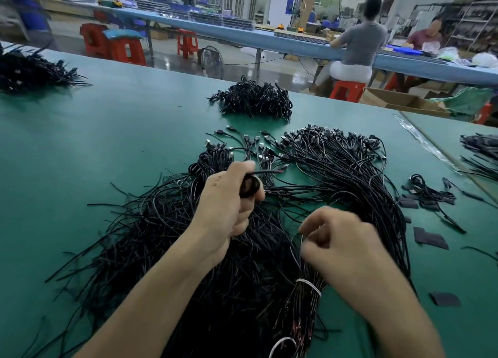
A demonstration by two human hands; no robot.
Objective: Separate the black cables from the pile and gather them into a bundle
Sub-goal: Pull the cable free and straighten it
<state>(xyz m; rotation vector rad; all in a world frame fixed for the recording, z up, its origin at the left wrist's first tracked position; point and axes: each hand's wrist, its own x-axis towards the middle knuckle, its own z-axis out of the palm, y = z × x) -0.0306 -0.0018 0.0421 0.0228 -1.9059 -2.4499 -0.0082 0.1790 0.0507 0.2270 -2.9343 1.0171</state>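
Observation:
A big pile of black cables (151, 231) covers the green table (94, 142) in front of me. My left hand (229, 204) is raised over the pile and grips a small coiled bunch of black cables (250, 186), with one cable end sticking out to the right. My right hand (339, 239) hovers over the pile's right side, fingers curled and pinching thin cable strands. Under it lies a cable bundle tied with a white band (310, 286). Cables with USB plugs (336, 153) fan out behind my hands.
A finished heap of black cables (253, 99) lies further back, with more heaps at the far left (32, 69) and right edge (479, 147). Small black pieces (428, 239) lie on the right. Two people sit at a blue bench behind; red stools stand nearby.

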